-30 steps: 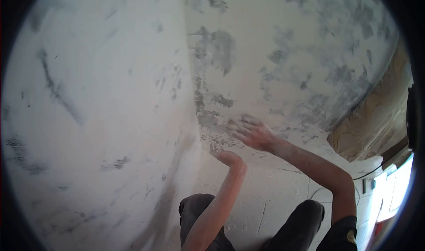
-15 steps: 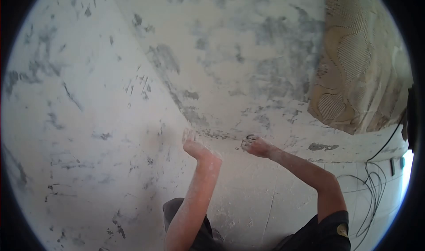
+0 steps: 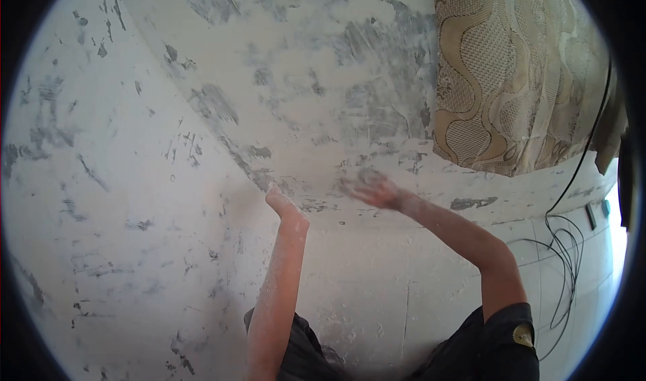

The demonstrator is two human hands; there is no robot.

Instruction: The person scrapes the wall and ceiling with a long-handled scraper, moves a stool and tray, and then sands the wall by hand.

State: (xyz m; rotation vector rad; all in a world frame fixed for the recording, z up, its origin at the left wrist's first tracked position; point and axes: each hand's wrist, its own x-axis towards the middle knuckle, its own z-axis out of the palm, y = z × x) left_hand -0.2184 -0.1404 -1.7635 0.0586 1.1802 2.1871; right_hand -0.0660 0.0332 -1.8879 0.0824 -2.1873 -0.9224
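Note:
My left hand (image 3: 285, 203), white with dust, is bent at the wrist by the corner where the two patchy plastered walls meet. One stretched finger shows at its upper side; the others are mostly hidden, and I see nothing held. Farther right, my right hand (image 3: 378, 191) is in front of the lower part of the facing wall (image 3: 303, 112), smeared by motion. A grey patch shows on its upper side, but whether that is dust or something held cannot be made out. Grey scraped marks cover the white plaster around both hands.
A beige patterned curtain (image 3: 474, 105) hangs at the upper right. Below it a black cable (image 3: 568, 246) lies in loose loops on the tiled floor (image 3: 377, 273), which has white crumbs on it. The left wall (image 3: 134, 199) is close to my left arm.
My right hand has moved up and left along the wall and is now blurred. My left hand has shifted slightly up and left. The view has turned, so the curtain shows farther left.

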